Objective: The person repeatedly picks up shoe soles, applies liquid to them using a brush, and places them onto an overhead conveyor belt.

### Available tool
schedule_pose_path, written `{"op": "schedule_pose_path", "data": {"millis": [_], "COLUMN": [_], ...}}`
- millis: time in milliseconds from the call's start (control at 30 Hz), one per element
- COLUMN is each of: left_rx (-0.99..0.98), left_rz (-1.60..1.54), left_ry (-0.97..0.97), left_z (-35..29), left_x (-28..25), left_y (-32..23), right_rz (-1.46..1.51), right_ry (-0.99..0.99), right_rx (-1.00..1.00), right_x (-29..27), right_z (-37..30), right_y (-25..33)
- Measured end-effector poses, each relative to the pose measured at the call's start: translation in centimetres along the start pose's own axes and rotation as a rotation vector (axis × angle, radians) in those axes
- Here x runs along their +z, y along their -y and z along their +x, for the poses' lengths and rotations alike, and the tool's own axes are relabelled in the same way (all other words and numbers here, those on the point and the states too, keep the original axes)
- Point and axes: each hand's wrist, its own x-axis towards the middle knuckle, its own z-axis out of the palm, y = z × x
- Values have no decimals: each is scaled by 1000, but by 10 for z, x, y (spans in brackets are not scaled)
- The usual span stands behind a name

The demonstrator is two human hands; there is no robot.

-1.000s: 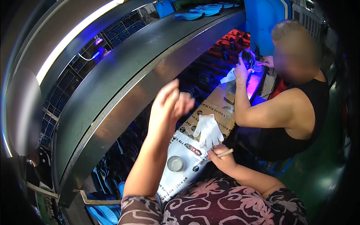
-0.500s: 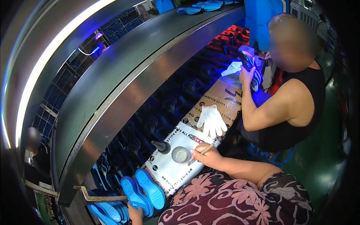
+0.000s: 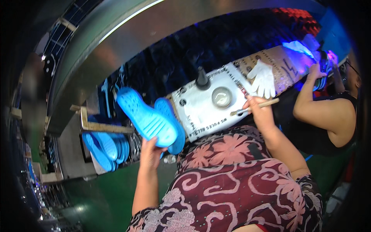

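Observation:
A bright blue shoe sole (image 3: 143,114) is raised at a tilt, with my left hand (image 3: 150,152) closed on its near end. Behind it, partly hidden, is another blue sole (image 3: 178,133) at the board's left edge. My right hand (image 3: 259,114) grips a wooden-handled brush (image 3: 268,103), bristles pointing left over the white sheet (image 3: 201,112). Beside the brush stands a small round cup (image 3: 222,97) with pale, shiny contents. A black cone-shaped piece (image 3: 201,79) stands just behind the cup.
White gloves (image 3: 263,79) lie on the cardboard (image 3: 284,63). Several blue soles (image 3: 104,149) are stacked far left, beside a wooden bracket (image 3: 104,127). A metal machine edge (image 3: 154,27) arches over a dark rack of shoes. At right, a co-worker (image 3: 328,112) holds a shoe under violet light.
My left hand has lifted a blue sole from the pair beside the board. My right hand keeps the brush near the cup. The view has swung toward the left.

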Motion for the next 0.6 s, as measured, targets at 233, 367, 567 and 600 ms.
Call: {"op": "schedule_pose_path", "data": {"millis": [233,367,567,600], "left_rx": [283,376,500,537], "left_rz": [376,475,588,575], "left_ry": [-36,1,73,85], "left_z": [7,9,10,9], "left_x": [76,90,103,106], "left_y": [19,21,18,17], "right_rz": [77,-47,-215,-213], "right_ry": [142,237,270,271], "right_rx": [-88,-557,-730,-726], "right_x": [27,47,58,58], "right_z": [5,1,-2,-2], "right_y": [53,68,56,55]}}
